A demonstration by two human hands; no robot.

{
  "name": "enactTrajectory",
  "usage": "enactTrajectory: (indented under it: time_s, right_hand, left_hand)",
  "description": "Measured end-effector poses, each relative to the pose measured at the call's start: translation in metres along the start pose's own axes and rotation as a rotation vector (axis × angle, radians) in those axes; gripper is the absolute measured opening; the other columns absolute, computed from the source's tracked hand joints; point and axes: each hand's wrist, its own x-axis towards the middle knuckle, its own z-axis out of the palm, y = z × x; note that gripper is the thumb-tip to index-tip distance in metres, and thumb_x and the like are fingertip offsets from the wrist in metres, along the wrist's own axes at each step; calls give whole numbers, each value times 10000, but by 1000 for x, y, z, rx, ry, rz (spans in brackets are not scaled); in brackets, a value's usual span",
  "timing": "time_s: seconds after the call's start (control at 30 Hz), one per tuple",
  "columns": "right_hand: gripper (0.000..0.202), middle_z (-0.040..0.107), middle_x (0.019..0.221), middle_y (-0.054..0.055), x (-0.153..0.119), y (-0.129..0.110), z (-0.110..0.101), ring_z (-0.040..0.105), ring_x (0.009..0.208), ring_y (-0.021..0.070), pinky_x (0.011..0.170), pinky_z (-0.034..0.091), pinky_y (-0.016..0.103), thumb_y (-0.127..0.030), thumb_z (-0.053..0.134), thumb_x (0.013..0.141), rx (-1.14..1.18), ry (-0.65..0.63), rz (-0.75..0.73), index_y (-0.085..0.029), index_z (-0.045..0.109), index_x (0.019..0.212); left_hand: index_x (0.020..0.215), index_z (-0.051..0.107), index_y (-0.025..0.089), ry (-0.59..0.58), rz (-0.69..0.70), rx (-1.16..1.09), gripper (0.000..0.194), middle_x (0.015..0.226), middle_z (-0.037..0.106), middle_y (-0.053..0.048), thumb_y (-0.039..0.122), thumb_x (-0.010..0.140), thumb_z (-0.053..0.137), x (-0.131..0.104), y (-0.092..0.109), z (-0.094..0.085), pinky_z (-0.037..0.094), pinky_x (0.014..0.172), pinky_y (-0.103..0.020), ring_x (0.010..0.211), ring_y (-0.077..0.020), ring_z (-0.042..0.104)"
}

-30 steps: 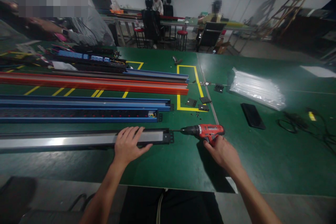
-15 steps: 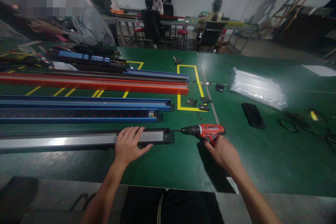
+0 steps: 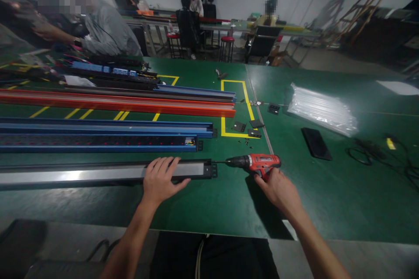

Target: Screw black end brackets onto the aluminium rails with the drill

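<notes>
Well, right hand (image 3: 279, 190): clenched red-black cordless drill (image 3: 260, 162).
Left hand (image 3: 159, 183): clasped long silver-black bar (image 3: 104, 172).
Black end plate (image 3: 208, 173): fitted, fastening looked unfinished.

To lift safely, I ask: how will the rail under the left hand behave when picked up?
The rail looks straight, so probably stiff. Being long, it may swing awkwardly. Its shiny face could be slippery.
</notes>
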Motion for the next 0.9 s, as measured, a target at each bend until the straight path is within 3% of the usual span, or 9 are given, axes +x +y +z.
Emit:
enactTrajectory:
  time_s: [0.9]
  right_hand:
    - [479,714,1042,216,0,-1,-2,715,956,335,801,493,392,-554,449,1009,-14,-20,-2,-104,599,1070]
  left_hand:
    - [1249,686,181,38,0,-4,654,1134,738,-153,674,820,670,1,1,0,473,1007,-512,1043,-340,682]
